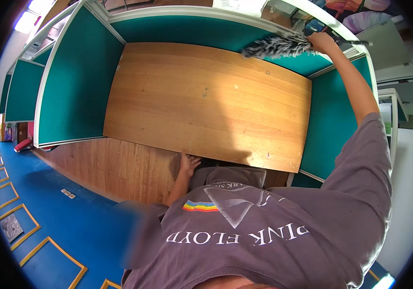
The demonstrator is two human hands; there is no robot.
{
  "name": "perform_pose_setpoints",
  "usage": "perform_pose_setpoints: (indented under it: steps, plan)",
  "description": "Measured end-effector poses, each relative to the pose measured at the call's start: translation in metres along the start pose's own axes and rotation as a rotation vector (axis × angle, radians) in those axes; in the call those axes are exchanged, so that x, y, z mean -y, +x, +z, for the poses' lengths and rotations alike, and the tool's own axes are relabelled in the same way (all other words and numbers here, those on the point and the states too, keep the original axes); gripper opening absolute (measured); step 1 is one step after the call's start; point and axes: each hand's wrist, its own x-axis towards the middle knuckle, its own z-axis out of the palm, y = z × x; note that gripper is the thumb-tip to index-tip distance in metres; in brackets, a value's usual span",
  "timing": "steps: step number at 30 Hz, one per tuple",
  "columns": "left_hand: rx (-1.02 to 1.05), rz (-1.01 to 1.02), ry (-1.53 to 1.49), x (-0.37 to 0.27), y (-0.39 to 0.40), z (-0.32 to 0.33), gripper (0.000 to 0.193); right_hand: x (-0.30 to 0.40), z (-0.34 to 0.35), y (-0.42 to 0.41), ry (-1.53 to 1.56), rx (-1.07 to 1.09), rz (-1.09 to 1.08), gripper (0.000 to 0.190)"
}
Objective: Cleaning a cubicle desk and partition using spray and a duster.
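My right hand (pixel 323 42) is raised at the far right and closed around the handle of a grey and white fluffy duster (pixel 278 46). The duster's fibres point left, along the teal back panel (pixel 199 32) of a cubicle, above the far edge of a wooden desktop (pixel 170 97). Part of its dark handle sticks out to the right of my fist. Low in front of my body, my left hand (pixel 191 163) holds nothing, with its fingers spread just below the desktop's near edge. Whether it touches that edge I cannot tell.
Teal side panels with white frames stand at the left (pixel 72 79) and right (pixel 340 119) of the desk. A paper sheet (pixel 239 5) shows beyond the back panel. Left of me are wood flooring (pixel 119 166) and a blue wall (pixel 83 224) with yellow frames and switches.
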Motion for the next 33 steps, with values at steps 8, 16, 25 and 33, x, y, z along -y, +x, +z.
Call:
perform_pose_setpoints:
  steps: [8, 16, 25, 33]
  plan:
    - [0.188, -0.087, 0.104, -0.015, 0.019, -0.027, 0.101, -0.019, 0.028, -0.018, -0.123, 0.16, 0.203, 0.025]
    - [0.076, -0.062, 0.049, -0.011, 0.002, -0.027, 0.105, -0.004, 0.019, -0.064, 0.038, 0.061, 0.244, 0.025]
    - [0.094, 0.049, 0.001, 0.008, -0.012, -0.01, 0.107, -0.019, 0.02, -0.097, 0.107, 0.057, 0.28, 0.03]
    - [0.061, 0.185, -0.062, 0.075, -0.012, 0.03, 0.102, -0.04, 0.047, -0.118, -0.084, 0.033, 0.183, 0.021]
